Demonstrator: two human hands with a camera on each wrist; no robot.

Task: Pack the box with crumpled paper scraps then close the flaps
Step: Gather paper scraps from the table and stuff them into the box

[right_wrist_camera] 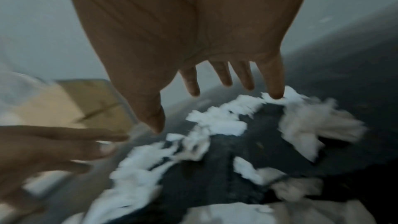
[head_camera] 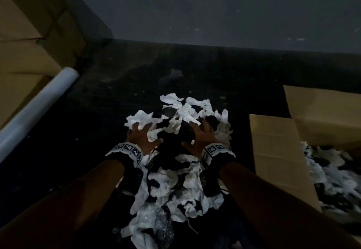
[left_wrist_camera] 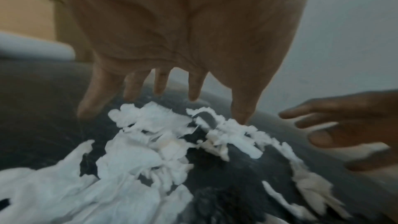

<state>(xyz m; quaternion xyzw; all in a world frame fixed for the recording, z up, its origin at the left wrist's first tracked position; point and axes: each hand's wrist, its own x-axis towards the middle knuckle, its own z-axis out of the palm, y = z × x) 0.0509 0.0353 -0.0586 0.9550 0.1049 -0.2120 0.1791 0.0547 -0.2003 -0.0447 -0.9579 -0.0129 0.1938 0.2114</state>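
A heap of white crumpled paper scraps [head_camera: 175, 116] lies on the dark floor in front of me. My left hand [head_camera: 142, 135] reaches over its left side with fingers spread and straight, fingertips [left_wrist_camera: 241, 117] touching the scraps [left_wrist_camera: 150, 142]. My right hand [head_camera: 201, 133] hovers over the right side, fingers splayed, the little finger [right_wrist_camera: 276, 91] touching paper [right_wrist_camera: 215, 120]. Neither hand holds anything. An open cardboard box [head_camera: 277, 151] stands at the right with flaps out and scraps [head_camera: 328, 170] inside.
Stacked cardboard boxes [head_camera: 21, 34] and a white roll [head_camera: 39, 102] lean at the left. A grey wall [head_camera: 214, 4] closes the far side. Bubble wrap [head_camera: 162, 223] lies among scraps near my arms. Dark floor [head_camera: 88, 122] spreads around the heap.
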